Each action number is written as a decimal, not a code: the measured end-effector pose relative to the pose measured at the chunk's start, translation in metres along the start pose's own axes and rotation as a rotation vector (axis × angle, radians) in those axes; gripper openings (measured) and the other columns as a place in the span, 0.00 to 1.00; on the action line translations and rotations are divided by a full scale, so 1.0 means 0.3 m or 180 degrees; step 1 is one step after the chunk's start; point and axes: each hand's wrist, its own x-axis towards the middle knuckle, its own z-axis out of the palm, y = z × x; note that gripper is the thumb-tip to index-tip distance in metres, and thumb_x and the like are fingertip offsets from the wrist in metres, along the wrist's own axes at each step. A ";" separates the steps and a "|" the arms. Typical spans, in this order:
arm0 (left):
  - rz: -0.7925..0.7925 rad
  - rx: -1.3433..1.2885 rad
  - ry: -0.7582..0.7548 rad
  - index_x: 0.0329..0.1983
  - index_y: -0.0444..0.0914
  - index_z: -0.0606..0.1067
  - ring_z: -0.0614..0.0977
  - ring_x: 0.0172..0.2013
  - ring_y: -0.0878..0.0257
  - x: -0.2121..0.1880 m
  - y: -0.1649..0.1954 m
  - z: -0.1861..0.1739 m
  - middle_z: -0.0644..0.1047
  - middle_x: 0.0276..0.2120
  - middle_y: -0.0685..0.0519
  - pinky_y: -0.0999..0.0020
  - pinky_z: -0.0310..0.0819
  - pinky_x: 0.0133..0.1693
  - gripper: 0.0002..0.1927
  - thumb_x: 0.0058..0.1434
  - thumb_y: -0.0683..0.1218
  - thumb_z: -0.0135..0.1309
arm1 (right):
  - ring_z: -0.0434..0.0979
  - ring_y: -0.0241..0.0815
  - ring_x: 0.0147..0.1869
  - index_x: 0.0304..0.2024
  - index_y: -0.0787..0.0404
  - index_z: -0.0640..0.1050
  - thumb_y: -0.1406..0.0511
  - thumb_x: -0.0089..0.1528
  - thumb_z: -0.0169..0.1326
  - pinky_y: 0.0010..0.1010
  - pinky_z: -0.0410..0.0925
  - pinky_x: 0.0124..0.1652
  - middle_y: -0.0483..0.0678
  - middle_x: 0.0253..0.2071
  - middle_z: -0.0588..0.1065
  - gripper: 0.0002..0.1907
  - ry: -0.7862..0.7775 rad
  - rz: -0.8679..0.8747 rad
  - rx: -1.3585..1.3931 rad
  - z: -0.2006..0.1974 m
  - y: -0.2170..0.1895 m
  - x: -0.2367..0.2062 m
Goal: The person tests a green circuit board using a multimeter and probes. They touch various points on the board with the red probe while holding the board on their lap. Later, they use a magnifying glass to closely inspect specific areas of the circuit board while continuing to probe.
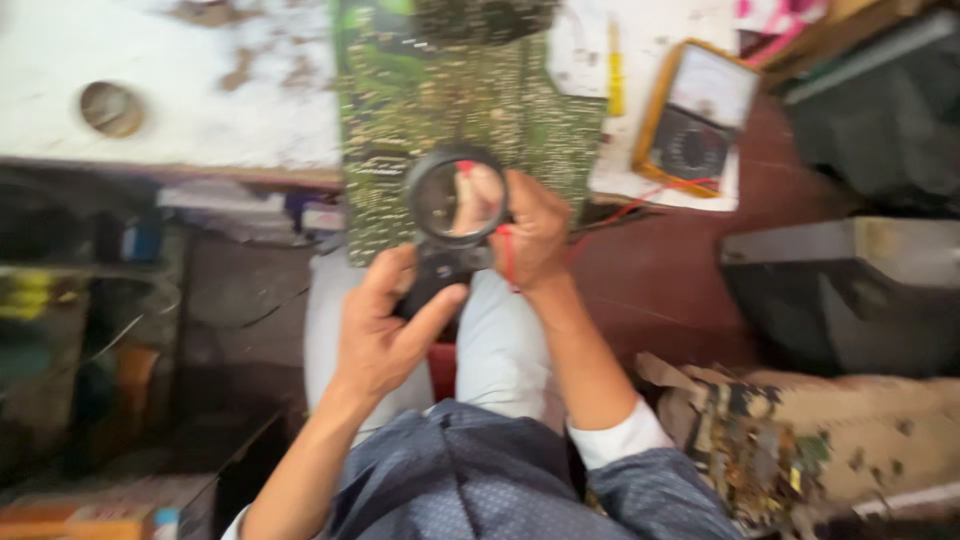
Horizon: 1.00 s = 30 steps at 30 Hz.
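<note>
Beyond both hands, propped from the lap up against the edge of the white worktop (200, 110), stands a large green circuit board (460, 110); its long axis runs away from the person and its solder side faces the camera. To the right of the right hand, on the worktop, lies a yellow-cased analogue multimeter (695, 120), its dial toward the person, with a red lead (640, 205) trailing from it toward that hand. Below and right of the right forearm sits a heap of scrap circuit boards (770, 440) on the floor. The left hand (385, 325) comes up from the lower left, forearm bare, fingers curled shut around the black handle of a magnifying glass (455, 200), thumb laid along it; the handle points back toward the person and the round lens faces the board. The right hand (530, 235) reaches in from the lower right, wrist bent, fingers pinched together just behind the lens rim on what looks like a red probe (465, 170), though blur hides the exact grip. Through the lens a fingertip appears enlarged.
</note>
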 end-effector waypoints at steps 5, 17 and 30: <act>0.0033 0.0046 0.0057 0.54 0.31 0.72 0.78 0.34 0.74 -0.002 0.004 0.017 0.81 0.33 0.56 0.78 0.71 0.36 0.21 0.60 0.41 0.65 | 0.80 0.48 0.36 0.43 0.61 0.79 0.71 0.62 0.60 0.36 0.72 0.38 0.51 0.33 0.76 0.07 -0.0116 0.0055 0.0088 -0.035 0.001 -0.007; -0.0126 0.0462 0.0210 0.49 0.32 0.73 0.62 0.25 0.74 -0.013 -0.008 0.019 0.64 0.20 0.60 0.78 0.56 0.27 0.20 0.57 0.42 0.67 | 0.80 0.47 0.35 0.43 0.61 0.79 0.71 0.62 0.61 0.35 0.73 0.37 0.50 0.34 0.77 0.07 0.0010 0.0078 0.0125 -0.034 -0.040 0.021; -0.0047 0.0077 0.0109 0.51 0.33 0.72 0.67 0.26 0.74 -0.006 -0.002 0.005 0.70 0.23 0.58 0.75 0.61 0.26 0.20 0.61 0.44 0.67 | 0.82 0.41 0.39 0.49 0.60 0.80 0.70 0.63 0.65 0.32 0.74 0.40 0.52 0.40 0.80 0.12 0.0064 -0.0164 0.0155 -0.017 -0.013 -0.004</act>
